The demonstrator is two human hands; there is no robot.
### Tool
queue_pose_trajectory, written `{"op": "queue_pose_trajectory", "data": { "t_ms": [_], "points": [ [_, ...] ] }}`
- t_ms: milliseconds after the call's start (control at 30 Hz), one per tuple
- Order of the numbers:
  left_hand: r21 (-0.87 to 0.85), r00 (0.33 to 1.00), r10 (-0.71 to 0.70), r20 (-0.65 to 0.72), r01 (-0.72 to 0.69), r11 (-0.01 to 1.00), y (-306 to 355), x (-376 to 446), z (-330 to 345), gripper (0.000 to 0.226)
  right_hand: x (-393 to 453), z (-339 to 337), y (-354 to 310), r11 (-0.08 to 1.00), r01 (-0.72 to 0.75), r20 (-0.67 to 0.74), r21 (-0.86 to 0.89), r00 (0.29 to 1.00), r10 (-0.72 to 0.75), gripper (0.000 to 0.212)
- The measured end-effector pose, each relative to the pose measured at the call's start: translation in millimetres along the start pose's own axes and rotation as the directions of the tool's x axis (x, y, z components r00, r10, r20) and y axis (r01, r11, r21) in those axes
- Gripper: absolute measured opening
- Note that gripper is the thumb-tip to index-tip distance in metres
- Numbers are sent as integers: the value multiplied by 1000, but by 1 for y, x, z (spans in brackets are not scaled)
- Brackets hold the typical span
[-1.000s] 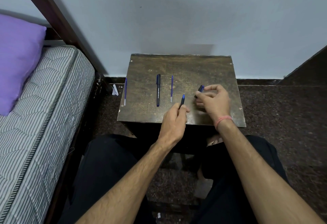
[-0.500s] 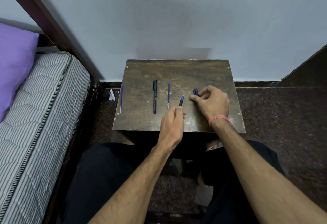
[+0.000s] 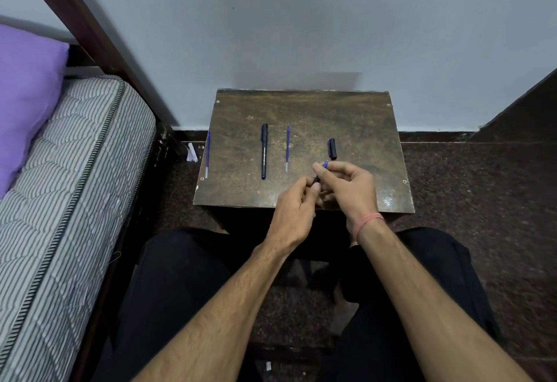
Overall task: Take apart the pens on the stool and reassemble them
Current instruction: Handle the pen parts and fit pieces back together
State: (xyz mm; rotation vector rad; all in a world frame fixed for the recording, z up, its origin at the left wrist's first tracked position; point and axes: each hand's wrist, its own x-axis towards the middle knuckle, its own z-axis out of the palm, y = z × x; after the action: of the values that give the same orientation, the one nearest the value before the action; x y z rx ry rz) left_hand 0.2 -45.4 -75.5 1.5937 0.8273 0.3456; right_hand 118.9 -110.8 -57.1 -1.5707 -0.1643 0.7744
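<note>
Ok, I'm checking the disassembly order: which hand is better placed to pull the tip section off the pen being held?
Probably the right hand: its fingertips already pinch the blue tip end of the held pen, while the left hand grips the lower barrel as an anchor. The removed cap lies on the stool.

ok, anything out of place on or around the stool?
One thing: a thin blue refill lies along the stool's left edge, and may be partly overhanging it, so it could roll off. The black pen, second refill and cap lie well inside. No damage or spills show.
</note>
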Motion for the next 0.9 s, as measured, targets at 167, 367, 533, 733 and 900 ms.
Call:
{"op": "queue_pose_trajectory", "data": {
  "t_ms": [167,367,533,733,900],
  "points": [
    [-235,991,-135,-13,128,964,3,4,0,22,4,4,2,999,-23,7,36,1000,23,20],
    [-255,984,-176,35,179,950,6,4,-7,23,2,4,5,996,-63,28,-63,998,65,16],
    [-235,983,-171,69,183,955,10,7,-12,30,7,5,4,997,-59,189,-49,980,67,22],
    [-276,984,-157,80,173,945,5,8,-16,24,10,5,4,998,-59,274,-10,960,59,21],
    [-306,985,-169,28,170,937,1,5,-11,22,6,11,0,999,-51,152,19,987,47,22]
  ]
}}
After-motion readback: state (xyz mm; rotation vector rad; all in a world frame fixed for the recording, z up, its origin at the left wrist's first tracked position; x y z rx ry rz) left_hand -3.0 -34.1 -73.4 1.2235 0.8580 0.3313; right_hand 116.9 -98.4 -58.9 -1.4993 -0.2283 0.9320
